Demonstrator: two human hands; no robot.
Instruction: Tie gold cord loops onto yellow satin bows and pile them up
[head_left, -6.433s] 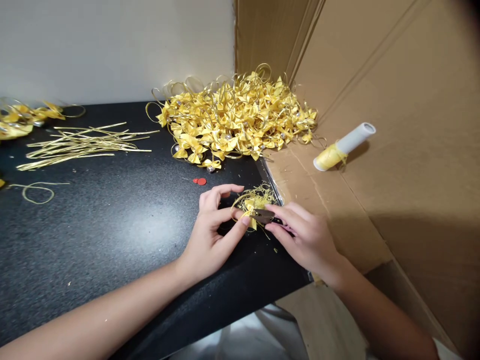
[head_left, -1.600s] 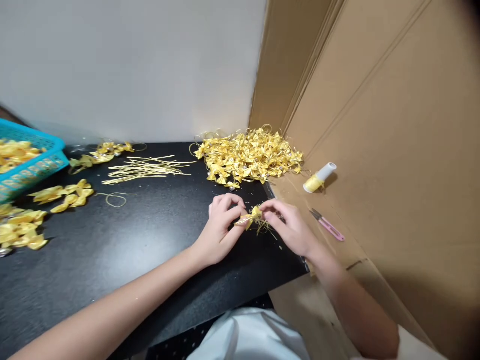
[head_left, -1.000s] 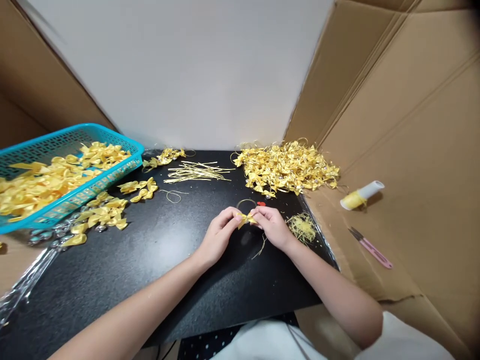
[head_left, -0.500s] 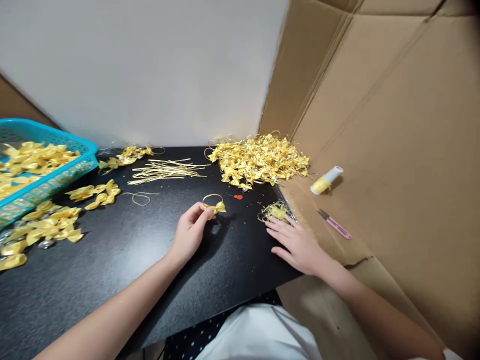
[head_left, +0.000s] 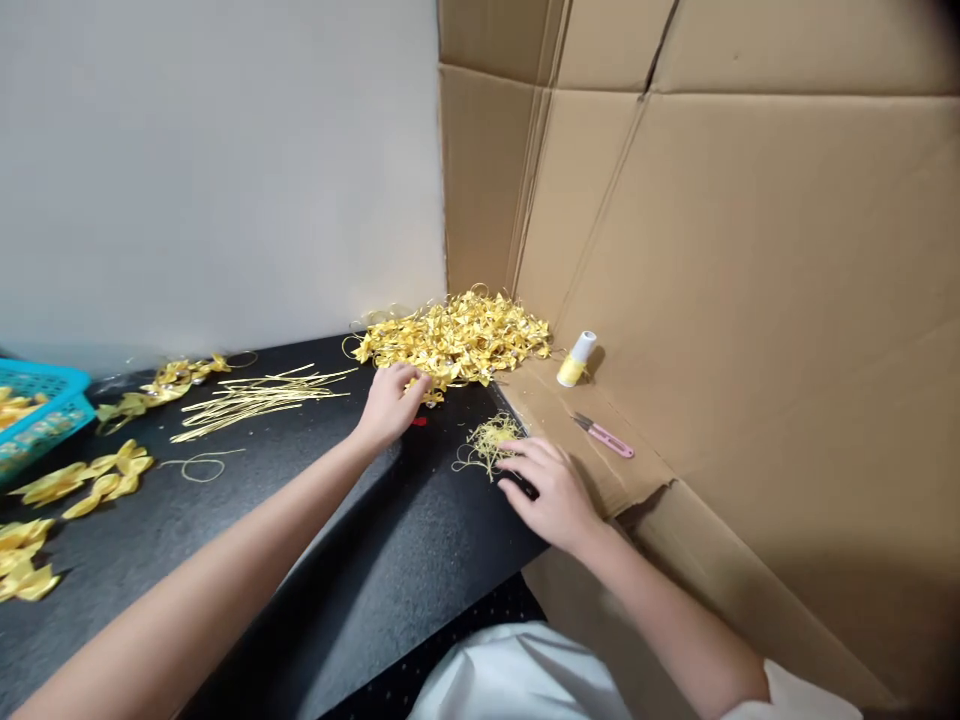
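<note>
My left hand point(head_left: 391, 405) is at the front edge of the big pile of yellow bows point(head_left: 457, 335), its fingers curled together; what lies between them, if anything, blends into the pile. To the right, my right hand point(head_left: 551, 492) has its fingers apart and bent, touching a small tangle of yellow thread scraps point(head_left: 491, 442) on the black table point(head_left: 420, 560). It holds nothing. A red bit point(head_left: 420, 421) lies just below my left hand.
Gold twist ties point(head_left: 259, 402), a thin loop point(head_left: 202, 466) and loose yellow bows point(head_left: 112, 475) lie left, beside a blue basket point(head_left: 45, 375). Pink-handled snips point(head_left: 604, 436) and a thread spool point(head_left: 577, 358) stand or lie on cardboard at right.
The view has turned right. My left hand has moved from the table to the bow pile, and the ringed bow it held no longer shows. My right hand's fingers are more bent.
</note>
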